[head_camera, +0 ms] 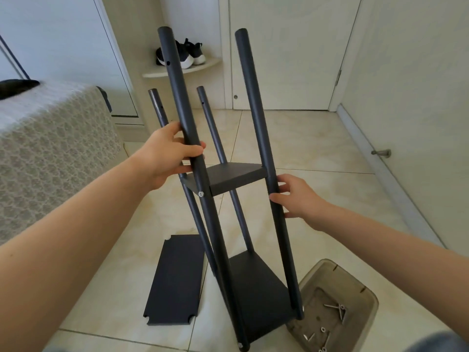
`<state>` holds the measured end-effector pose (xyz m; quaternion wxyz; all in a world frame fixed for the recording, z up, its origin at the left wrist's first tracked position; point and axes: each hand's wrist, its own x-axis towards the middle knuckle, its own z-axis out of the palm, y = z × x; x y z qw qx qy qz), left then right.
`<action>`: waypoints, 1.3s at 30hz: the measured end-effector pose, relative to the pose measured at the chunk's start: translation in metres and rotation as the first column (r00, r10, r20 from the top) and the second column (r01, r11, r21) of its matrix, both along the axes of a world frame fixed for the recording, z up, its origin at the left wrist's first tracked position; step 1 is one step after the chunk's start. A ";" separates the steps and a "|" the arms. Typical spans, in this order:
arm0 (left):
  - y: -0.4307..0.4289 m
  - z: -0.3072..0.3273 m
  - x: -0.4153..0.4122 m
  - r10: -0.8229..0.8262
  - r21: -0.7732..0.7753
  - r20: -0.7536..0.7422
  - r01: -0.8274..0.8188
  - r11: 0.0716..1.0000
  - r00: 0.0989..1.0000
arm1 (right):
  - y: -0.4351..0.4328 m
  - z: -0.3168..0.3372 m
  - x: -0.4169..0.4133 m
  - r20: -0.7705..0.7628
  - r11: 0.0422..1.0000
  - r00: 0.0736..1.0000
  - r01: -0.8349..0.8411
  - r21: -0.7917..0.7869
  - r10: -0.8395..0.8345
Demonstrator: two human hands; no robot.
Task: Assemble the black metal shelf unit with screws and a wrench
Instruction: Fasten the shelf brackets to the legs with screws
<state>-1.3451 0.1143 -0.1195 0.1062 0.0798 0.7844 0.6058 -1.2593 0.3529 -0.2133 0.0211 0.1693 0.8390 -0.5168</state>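
One panel (175,280): lying flat, left of shelf unit (238,177).
Left hand (165,156): gripping front-left post (177,80).
Right hand (297,196): gripping front-right post (251,97) — fingers curling round.

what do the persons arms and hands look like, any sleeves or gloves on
Bare left forearm and right forearm, no sleeves in view. The left hand and right hand wear no gloves; no rings, watch or bracelet show.

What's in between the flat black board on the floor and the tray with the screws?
The half-built shelf unit stands there: its bottom shelf and poles sit between the board and the tray, in the head view.
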 end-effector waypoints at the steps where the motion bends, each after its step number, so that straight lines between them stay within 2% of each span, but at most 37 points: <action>1: 0.000 -0.001 0.002 -0.014 -0.006 -0.013 0.014 1.000 1.000 | -0.002 0.001 0.001 0.014 1.000 1.000 -0.011 -0.011 0.011; 9: -0.003 -0.008 0.011 -0.030 -0.040 -0.156 0.024 0.999 0.987 | -0.010 0.001 0.020 0.051 0.995 0.999 0.006 -0.100 -0.001; 22: -0.006 -0.020 0.025 -0.066 -0.032 -0.231 0.060 0.998 0.971 | -0.009 -0.010 0.039 0.036 0.994 0.998 0.049 -0.098 -0.046; 29: -0.004 -0.030 0.034 -0.127 -0.041 -0.268 0.121 0.992 0.955 | -0.004 -0.024 0.052 0.051 0.995 0.999 0.008 -0.104 -0.003; 32: -0.004 -0.035 0.037 -0.161 -0.075 -0.294 0.145 0.987 0.942 | -0.001 -0.026 0.057 0.050 0.997 0.998 -0.018 -0.076 0.022; 39: -0.012 -0.044 0.044 -0.139 -0.147 -0.321 0.095 0.985 0.937 | -0.001 -0.032 0.062 0.103 0.990 0.993 -0.047 -0.136 0.061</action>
